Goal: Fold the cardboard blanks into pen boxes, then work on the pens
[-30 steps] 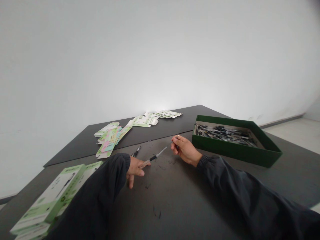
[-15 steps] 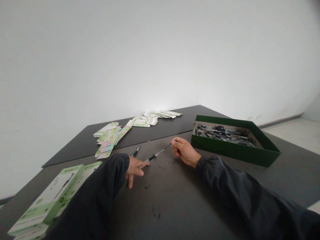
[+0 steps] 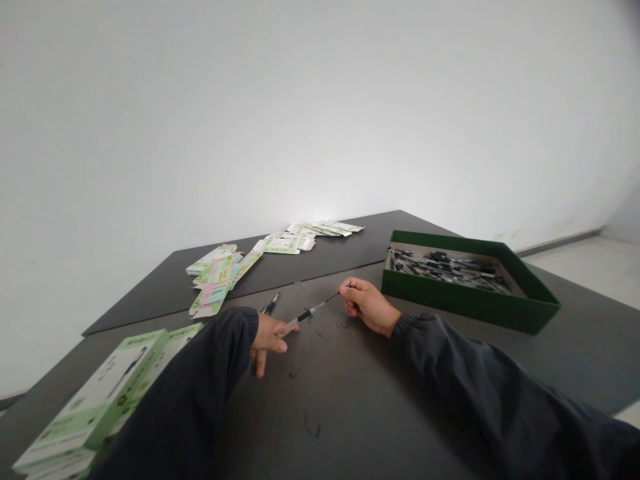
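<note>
A clear pen barrel [image 3: 287,328] with a black grip slants up to the right from my left hand [image 3: 267,337], which is closed on its rear part. Some of that hand's fingers extend down towards the tabletop. To the right, my right hand [image 3: 369,305] pinches the end of a thin dark refill [image 3: 331,299] between thumb and fingertips. The refill lines up with the barrel, its other end at the front opening. Just behind my left wrist lie black pens [image 3: 273,304], partly hidden by the hand and sleeve.
On the right stands a green box [image 3: 465,303] full of pens. White-green cartons [image 3: 95,407] are stacked at the near left. Flattened cartons [image 3: 217,283] lie farther back, with more flat cartons [image 3: 285,243] near the wall. Small dark bits dot the table [image 3: 350,400].
My right hand has shifted slightly left and down, closer to the barrel. Less of the refill shows between the two. My left hand stays in place.
</note>
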`<state>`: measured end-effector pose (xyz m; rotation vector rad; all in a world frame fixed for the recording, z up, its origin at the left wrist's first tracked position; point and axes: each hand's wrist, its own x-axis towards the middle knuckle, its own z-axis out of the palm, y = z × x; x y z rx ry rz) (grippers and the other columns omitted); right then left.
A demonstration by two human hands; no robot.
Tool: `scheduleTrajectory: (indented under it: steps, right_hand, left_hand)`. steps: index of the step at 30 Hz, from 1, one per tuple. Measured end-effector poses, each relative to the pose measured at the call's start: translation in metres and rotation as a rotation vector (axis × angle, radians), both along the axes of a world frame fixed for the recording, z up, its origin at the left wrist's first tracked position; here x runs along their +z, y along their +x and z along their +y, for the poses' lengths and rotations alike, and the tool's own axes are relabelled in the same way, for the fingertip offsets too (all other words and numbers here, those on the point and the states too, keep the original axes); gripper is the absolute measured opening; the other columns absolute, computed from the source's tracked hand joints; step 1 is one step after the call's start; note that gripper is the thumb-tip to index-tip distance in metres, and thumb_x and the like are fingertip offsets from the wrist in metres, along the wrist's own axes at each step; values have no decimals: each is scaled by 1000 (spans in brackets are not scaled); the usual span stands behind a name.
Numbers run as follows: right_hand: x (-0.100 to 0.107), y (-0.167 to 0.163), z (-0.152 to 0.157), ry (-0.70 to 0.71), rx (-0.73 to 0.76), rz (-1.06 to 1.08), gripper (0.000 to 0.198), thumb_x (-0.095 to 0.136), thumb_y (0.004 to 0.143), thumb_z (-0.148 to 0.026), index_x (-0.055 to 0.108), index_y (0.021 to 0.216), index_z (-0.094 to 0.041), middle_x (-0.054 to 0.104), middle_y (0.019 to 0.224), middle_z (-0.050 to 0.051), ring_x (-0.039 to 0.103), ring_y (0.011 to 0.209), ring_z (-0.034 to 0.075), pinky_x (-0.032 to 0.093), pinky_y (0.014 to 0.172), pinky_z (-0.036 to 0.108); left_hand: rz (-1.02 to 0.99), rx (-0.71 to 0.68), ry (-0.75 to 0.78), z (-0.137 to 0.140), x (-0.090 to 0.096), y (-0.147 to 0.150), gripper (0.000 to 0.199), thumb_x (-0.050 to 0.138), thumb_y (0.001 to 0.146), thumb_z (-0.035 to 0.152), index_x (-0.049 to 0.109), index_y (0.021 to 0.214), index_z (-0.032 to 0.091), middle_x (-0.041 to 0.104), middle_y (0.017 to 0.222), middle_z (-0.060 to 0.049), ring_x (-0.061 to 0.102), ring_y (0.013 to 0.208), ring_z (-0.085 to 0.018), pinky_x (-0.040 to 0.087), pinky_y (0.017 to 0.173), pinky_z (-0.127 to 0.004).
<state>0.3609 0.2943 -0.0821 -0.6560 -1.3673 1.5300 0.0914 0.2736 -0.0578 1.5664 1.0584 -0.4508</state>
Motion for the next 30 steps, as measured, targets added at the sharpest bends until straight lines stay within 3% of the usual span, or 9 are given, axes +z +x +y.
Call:
scheduleTrajectory:
  steps: [8,30]
  right_hand:
    - [-3,-1,1,20,10,-20,16,51,72,-31,47,75,-16,37,50,-7,31,36,4,25,36,18]
    - [-5,-2,-1,86,42,-107,20,52,71,-35,48,75,-16,35,45,-8,31,37,5,26,36,17]
  left_hand:
    - [10,1,-15,2,1,-1,82,44,75,48,-7,132,18,58,101,-15,63,63,-22,43,54,-28]
    - [7,3,23,-1,-1,1,80,42,75,47,-6,132,18,40,122,-19,63,62,-20,44,55,-28]
